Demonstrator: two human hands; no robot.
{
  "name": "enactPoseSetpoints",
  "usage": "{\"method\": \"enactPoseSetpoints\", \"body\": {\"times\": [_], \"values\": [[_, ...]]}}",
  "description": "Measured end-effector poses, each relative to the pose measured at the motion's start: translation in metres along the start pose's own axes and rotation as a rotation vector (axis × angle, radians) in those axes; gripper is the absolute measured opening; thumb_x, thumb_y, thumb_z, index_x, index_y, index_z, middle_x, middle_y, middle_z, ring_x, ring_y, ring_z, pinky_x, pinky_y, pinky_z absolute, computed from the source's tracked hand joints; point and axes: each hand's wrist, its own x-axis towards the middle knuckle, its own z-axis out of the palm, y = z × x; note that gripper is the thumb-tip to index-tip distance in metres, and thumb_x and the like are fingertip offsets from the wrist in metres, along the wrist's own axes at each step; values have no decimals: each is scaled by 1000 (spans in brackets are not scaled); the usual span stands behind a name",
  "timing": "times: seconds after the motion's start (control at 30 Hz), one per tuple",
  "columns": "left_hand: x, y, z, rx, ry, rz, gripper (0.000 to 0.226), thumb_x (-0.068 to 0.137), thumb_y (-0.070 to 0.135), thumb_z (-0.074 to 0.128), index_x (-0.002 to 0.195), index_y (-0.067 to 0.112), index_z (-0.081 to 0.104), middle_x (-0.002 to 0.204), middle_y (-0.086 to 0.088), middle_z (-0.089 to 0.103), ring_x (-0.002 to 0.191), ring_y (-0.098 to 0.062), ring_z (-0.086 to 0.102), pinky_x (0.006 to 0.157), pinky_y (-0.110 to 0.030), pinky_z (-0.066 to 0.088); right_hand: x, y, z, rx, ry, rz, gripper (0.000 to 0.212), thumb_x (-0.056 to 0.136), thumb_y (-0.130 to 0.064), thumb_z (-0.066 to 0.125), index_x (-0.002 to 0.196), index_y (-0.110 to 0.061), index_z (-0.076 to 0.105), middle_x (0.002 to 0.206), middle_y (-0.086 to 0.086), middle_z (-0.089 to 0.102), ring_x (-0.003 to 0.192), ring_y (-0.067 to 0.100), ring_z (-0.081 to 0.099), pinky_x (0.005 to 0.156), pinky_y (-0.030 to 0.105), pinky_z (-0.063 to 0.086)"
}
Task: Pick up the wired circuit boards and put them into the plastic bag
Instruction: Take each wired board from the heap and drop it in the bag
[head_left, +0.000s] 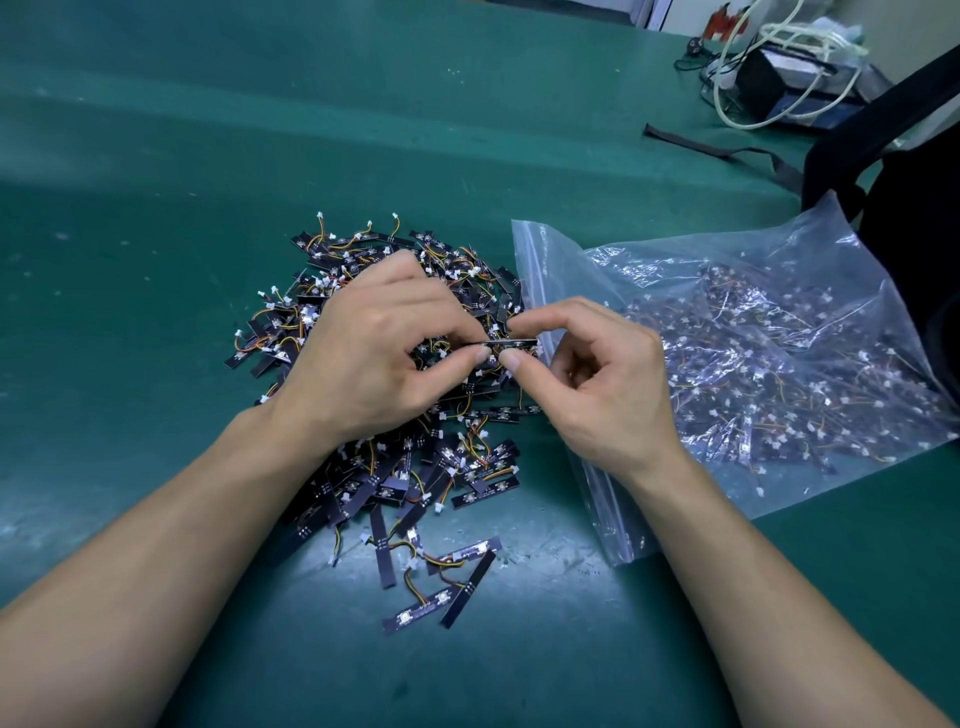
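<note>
A heap of small black wired circuit boards (384, 483) with orange and yellow wires and white plugs lies on the green mat. Over the heap, my left hand (379, 348) and my right hand (608, 379) both pinch one thin black board (511, 343), held level between their fingertips. Just right of it lies a clear zip plastic bag (571, 270), its mouth edge facing the heap, with many boards inside it (769, 374). Part of the heap is hidden under my left hand.
The green mat (208, 208) covers the table. A black bag (914, 208) with a strap (717, 148) stands at the right edge behind the plastic bag. At the back right sit a dark box (789, 83) and white cables (727, 98).
</note>
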Motion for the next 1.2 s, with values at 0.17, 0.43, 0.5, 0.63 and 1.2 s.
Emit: {"method": "enactPoseSetpoints", "body": {"times": [0.17,0.43,0.5,0.63,1.2], "values": [[-1,-1,0,-6,-8,-17,10,92,24,75,90,15,77,84,4,71,73,-26,52,70,-40,45,1,2,0,-36,8,-38,8,85,-9,80,89,-15,78,80,-25,61,59,-3,54,61,6,34],[0,0,0,0,13,-10,10,92,22,75,87,14,77,84,4,71,73,-24,52,71,-38,44,0,3,0,-35,1,-40,8,84,-11,82,92,-13,79,81,-22,63,59,-1,54,61,6,35],[0,-1,0,8,27,-5,9,92,20,75,86,13,78,83,3,72,72,-26,53,70,-40,45,0,2,0,-38,3,-24,13,83,-15,83,95,-16,78,81,-27,60,53,6,53,59,7,34],[1,0,-1,13,38,4,11,93,21,75,87,13,78,84,4,72,72,-26,55,72,-39,45,0,2,0,-35,13,-23,9,85,-15,81,93,-17,77,83,-24,63,53,8,53,59,8,34],[1,2,1,-5,58,-23,9,92,19,75,86,12,77,84,3,72,74,-24,56,74,-33,44,1,0,0,-36,19,-18,13,84,-19,83,95,-18,78,79,-27,60,52,10,52,58,10,35]]}}
